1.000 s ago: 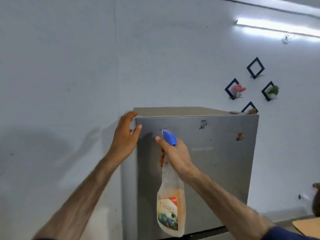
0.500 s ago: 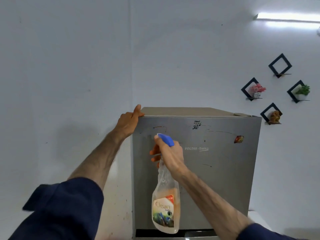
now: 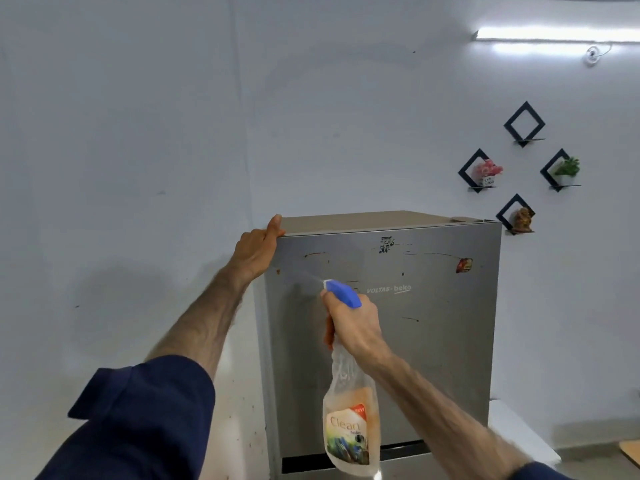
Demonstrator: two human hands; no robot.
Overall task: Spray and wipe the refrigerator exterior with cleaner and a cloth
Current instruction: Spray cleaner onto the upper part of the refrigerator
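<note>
My right hand (image 3: 356, 327) grips the neck of a clear spray bottle (image 3: 349, 414), fingers curled round it below the blue trigger head (image 3: 343, 293), whose nozzle points up and to the left at the steel door of the refrigerator (image 3: 433, 341). The bottle's body hangs below my fist, its "Clean" label facing me, a little orange liquid in its lower half. A faint streak of mist shows just off the nozzle tip, toward the door's upper left. My left hand (image 3: 256, 251) holds the refrigerator's top left corner, thumb resting on the top edge, fingers wrapped round the side and hidden from me. The door carries the "VOLTAS beko" lettering (image 3: 388, 289) just right of the trigger head, a black scribble (image 3: 386, 244) near the top edge, thin brown streaks, and a small red sticker (image 3: 464, 265) toward the right. On the white wall to the right, four black diamond shelves (image 3: 523, 123) hold small plants and a figurine, beneath a lit tube light (image 3: 554, 34).
</note>
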